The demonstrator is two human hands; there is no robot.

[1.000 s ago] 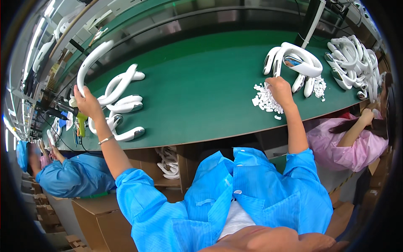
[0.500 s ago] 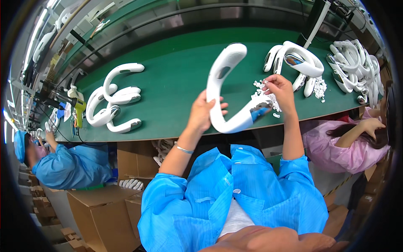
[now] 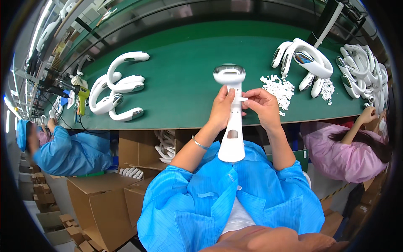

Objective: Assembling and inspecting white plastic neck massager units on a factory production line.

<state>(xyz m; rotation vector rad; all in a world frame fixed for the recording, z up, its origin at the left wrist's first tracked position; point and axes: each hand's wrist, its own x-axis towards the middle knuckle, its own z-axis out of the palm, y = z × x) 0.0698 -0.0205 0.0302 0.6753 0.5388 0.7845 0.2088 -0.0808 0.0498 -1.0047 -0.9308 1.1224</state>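
In the head view, the left hand (image 3: 221, 108) has its fingers wrapped around a white neckband device (image 3: 235, 122), held over the six o'clock edge of the green bench (image 3: 180, 80), while the right hand's (image 3: 265, 108) fingers pinch a small white plastic piece (image 3: 243, 99) at the device's upper three o'clock side. From that device, a pile of white plastic pieces (image 3: 278, 90) lies at two o'clock, and more curved neckbands (image 3: 126, 86) rest between nine and ten o'clock, near a yellow-green heat gun (image 3: 82, 101).

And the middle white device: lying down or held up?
Held up: the left hand grips the device, its near end beyond the table.
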